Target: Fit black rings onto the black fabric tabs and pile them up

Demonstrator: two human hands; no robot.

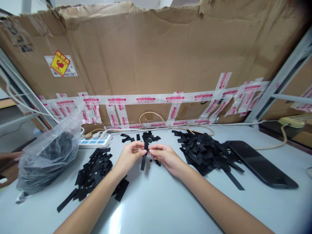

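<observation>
Near the middle of the table, my left hand (131, 155) pinches a black fabric strip (143, 161) that hangs roughly upright. Close beside it, the fingertips of my right hand (168, 158) are pressed together at the strip's edge, on a tiny dark piece too small to make out. Several small black rings (158, 163) lie on the table just under my right fingers. Left of my left forearm spreads a pile of black strips (95, 172), some with shiny metal eyelets. A bigger strip pile (202, 151) lies to the right of my right hand.
A clear plastic bag (48, 159) with black contents stands at left, by a white power strip (95, 142). Loose strips (126, 137) lie beyond my hands. A black tray-like object (263, 164) is at right. A large cardboard box (156, 55) walls off the back.
</observation>
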